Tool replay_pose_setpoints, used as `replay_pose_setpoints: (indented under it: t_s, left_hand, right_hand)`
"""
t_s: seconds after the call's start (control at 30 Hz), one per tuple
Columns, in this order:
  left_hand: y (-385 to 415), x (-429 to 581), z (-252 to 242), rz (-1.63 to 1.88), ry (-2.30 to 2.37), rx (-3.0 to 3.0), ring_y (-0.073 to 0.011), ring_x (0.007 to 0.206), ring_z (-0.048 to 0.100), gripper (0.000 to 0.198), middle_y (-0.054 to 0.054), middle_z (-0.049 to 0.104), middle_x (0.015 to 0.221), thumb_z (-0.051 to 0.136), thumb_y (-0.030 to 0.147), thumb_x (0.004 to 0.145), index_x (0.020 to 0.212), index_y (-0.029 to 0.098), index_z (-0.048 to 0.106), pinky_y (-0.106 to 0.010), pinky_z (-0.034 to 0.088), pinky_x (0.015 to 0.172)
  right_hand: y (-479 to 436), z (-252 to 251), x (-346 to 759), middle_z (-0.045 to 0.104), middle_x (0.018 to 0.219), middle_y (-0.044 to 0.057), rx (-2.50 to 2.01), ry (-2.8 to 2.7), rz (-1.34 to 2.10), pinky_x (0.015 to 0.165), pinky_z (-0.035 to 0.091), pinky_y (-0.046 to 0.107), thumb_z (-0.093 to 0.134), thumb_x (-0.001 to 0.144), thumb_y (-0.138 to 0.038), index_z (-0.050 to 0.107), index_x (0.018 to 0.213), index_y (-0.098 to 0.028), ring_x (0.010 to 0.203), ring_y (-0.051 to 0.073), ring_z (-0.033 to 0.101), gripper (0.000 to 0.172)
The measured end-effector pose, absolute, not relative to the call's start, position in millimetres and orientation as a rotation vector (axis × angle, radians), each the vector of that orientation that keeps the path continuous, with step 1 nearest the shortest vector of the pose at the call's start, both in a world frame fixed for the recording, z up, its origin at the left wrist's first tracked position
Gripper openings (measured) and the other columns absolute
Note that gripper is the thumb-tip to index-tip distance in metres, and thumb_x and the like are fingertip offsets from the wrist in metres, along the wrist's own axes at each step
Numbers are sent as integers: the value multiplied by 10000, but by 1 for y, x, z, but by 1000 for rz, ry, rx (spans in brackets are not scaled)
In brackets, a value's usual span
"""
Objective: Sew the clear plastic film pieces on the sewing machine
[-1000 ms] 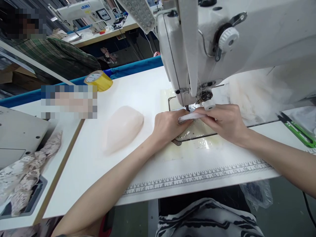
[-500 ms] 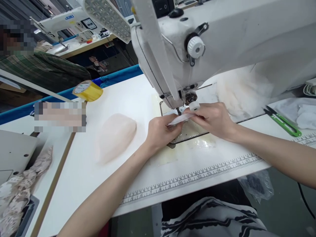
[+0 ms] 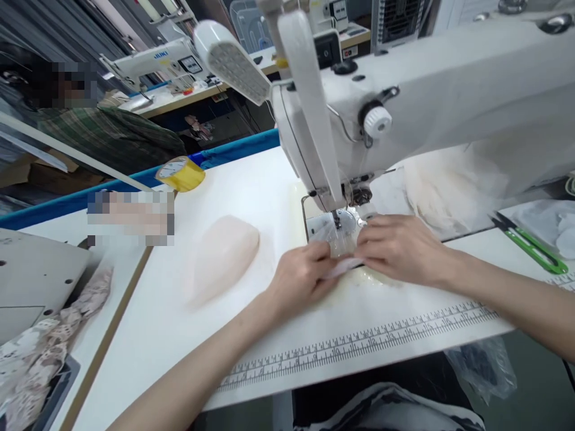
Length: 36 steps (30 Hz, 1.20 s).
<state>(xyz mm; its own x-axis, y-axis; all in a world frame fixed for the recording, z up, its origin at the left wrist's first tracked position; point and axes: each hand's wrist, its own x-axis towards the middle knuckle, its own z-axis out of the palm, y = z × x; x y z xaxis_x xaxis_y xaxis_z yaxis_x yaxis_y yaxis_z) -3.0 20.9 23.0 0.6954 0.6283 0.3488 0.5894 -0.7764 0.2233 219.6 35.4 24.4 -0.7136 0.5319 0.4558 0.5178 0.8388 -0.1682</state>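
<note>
A small piece of sheer white fabric point(image 3: 344, 267) is stretched between my two hands, just in front of the sewing machine point(image 3: 314, 149). My left hand point(image 3: 305, 272) pinches its left end, the thumb underneath. On the other end, the fingers of my right hand point(image 3: 398, 248) are closed, knuckles up. The presser foot point(image 3: 336, 220) stands behind the fabric, above the metal needle plate. A pale pink bra cup point(image 3: 227, 257) lies on the white table to the left of my left hand. My fingers hide part of the fabric's edges.
Green thread snips point(image 3: 532, 242) lie at the right, near more sheer fabric point(image 3: 442, 191). A roll of yellow tape point(image 3: 182, 175) rests at the table's back left. A printed ruler point(image 3: 350, 347) runs along the front edge. Lace point(image 3: 49, 347) lies at lower left; a person point(image 3: 108, 134) sits beyond.
My hands have drawn the fabric toward me, away from the presser foot, which now shows more clearly. The view has shifted, so the table's things appear further right and lower.
</note>
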Motion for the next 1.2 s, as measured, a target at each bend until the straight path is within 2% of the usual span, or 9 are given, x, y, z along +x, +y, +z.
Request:
replay_pose_setpoints:
  t_s: [0.07, 0.13, 0.23, 0.3, 0.43, 0.73, 0.93, 1.1, 1.2]
  left_hand:
    - [14, -3, 19, 659, 989, 3034, -134, 575, 491, 261, -27, 571, 670, 462, 276, 933, 948, 161, 696, -252, 344, 495]
    - [8, -3, 18, 668, 981, 3194, -168, 693, 561, 258, -57, 658, 815, 460, 253, 935, 1070, 163, 661, -278, 385, 557]
    - [1, -4, 19, 602, 993, 3286, -230, 1056, 572, 281, -100, 638, 1170, 449, 219, 941, 1154, 145, 616, -336, 437, 765]
    - [-2, -5, 19, 524, 1015, 3271, -233, 1189, 514, 306, -109, 589, 1262, 432, 215, 950, 1203, 137, 585, -369, 418, 891]
    - [-6, -7, 17, 446, 1069, 3227, -224, 1180, 539, 325, -118, 595, 1250, 423, 208, 951, 1235, 136, 563, -415, 378, 1003]
    - [0, -8, 14, 494, 1083, 3200, -215, 1180, 547, 337, -118, 599, 1245, 443, 256, 951, 1244, 136, 557, -461, 310, 1104]
    - [16, -9, 10, 503, 1097, 3186, -222, 1177, 552, 354, -114, 611, 1229, 420, 266, 961, 1269, 140, 539, -529, 230, 1140]
    - [32, -12, 9, 439, 1146, 3148, -229, 1202, 533, 366, -112, 589, 1261, 416, 266, 961, 1297, 159, 512, -563, 213, 1139]
    - [35, -11, 9, 456, 1176, 3133, -233, 1201, 533, 360, -115, 595, 1252, 416, 273, 964, 1290, 161, 518, -573, 218, 1133]
  right_hand:
    - [31, 25, 217, 693, 887, 31, -709, -2539, -55, 718, 454, 347, 564, 853, -97, 685, 697, -169, 899, 216, 593, 210]
    - [28, 24, 214, 697, 901, 35, -665, -2533, -81, 834, 447, 380, 531, 862, -59, 674, 706, -163, 1000, 222, 581, 236]
    - [25, 22, 212, 701, 838, 31, -642, -2547, -60, 911, 440, 381, 468, 900, -46, 674, 761, -162, 1000, 196, 596, 275]
    - [23, 21, 211, 703, 850, 39, -648, -2559, -58, 901, 456, 380, 437, 910, -34, 678, 781, -157, 941, 186, 617, 300]
    - [22, 24, 211, 705, 909, 49, -679, -2586, -56, 873, 474, 374, 415, 910, -17, 681, 792, -148, 855, 170, 637, 319]
    - [27, 17, 212, 706, 943, 35, -684, -2514, -112, 857, 453, 327, 437, 908, -30, 678, 835, -144, 904, 154, 638, 276]
    - [37, 12, 211, 708, 943, 32, -688, -2473, -209, 846, 452, 331, 433, 921, -49, 673, 851, -134, 889, 160, 649, 264]
    - [48, 12, 208, 715, 917, 38, -708, -2453, -294, 835, 470, 328, 400, 938, -65, 674, 867, -123, 765, 150, 664, 289]
    - [51, 11, 207, 716, 919, 43, -772, -2440, -309, 819, 477, 325, 397, 941, -82, 678, 902, -123, 757, 150, 665, 287]
